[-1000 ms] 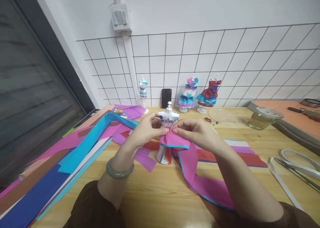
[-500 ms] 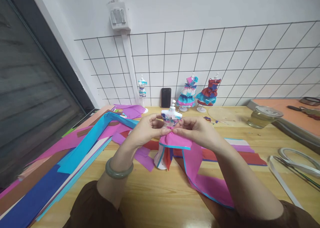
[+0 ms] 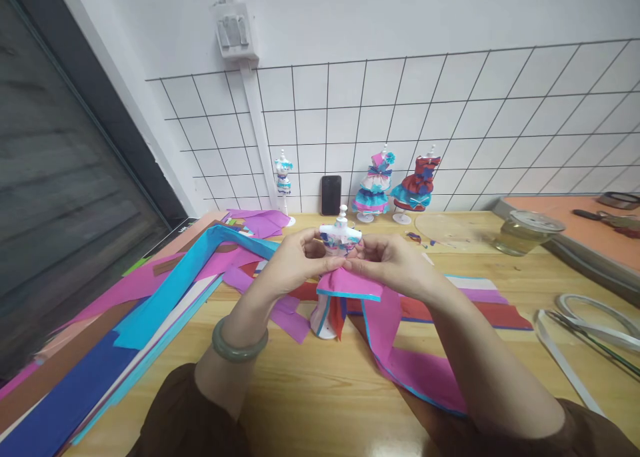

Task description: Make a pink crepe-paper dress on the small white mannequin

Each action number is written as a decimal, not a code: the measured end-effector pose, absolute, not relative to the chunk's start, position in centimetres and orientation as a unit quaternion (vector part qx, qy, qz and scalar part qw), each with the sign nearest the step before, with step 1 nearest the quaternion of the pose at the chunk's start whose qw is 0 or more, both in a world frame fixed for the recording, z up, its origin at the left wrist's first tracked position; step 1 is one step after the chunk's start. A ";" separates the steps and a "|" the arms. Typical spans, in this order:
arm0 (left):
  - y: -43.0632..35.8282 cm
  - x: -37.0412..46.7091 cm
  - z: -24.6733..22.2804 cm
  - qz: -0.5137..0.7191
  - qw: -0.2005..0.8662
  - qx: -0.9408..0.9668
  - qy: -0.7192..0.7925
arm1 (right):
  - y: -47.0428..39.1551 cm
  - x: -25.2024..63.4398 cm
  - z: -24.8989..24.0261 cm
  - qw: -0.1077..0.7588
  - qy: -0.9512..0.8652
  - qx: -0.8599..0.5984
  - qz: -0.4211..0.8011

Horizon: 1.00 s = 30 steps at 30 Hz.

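In the middle of the table a small white dress form (image 3: 341,233) stands with blue, pink and white wrapping on its chest. A pink crepe paper strip (image 3: 349,284) edged in light blue lies gathered across its waist, and its long end trails to the lower right. My left hand (image 3: 300,257) pinches the gathered strip from the left, thumb in front. From the right, my right hand (image 3: 393,260) pinches the same strip, the two thumb tips nearly meeting. The fingers behind the form are partly hidden. Below hang white and red strips, beside the round white base.
Coloured paper strips (image 3: 95,377) spread over the left side. Along the wall stand a phone (image 3: 331,195), a bare-skirted form (image 3: 283,177) and two dressed forms (image 3: 374,183). At right are a glass jar (image 3: 530,231), a white ribbon coil (image 3: 595,317) and scissors (image 3: 585,333).
The dress form has tipped slightly and its top sits a little lower and further left. Both hands keep their pinch on the pink strip, thumbs slightly shifted.
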<state>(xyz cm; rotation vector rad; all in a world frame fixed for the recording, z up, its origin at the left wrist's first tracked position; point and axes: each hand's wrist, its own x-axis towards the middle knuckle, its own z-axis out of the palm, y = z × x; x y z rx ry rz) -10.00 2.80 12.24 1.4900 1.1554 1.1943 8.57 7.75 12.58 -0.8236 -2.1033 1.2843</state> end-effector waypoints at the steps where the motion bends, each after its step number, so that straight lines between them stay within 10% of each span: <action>1: 2.9 -10.0 12.2 0.482 0.437 0.600 0.466 | 7.8 8.6 12.5 0.273 -0.785 -0.304 0.466; 17: 3.1 -10.6 12.4 0.560 0.472 0.500 0.462 | 4.8 7.5 13.1 0.390 -0.905 -0.118 -0.119; 30: 3.3 -11.5 12.7 0.593 0.496 0.457 0.439 | 4.4 6.2 12.2 0.385 -0.909 -0.048 -0.151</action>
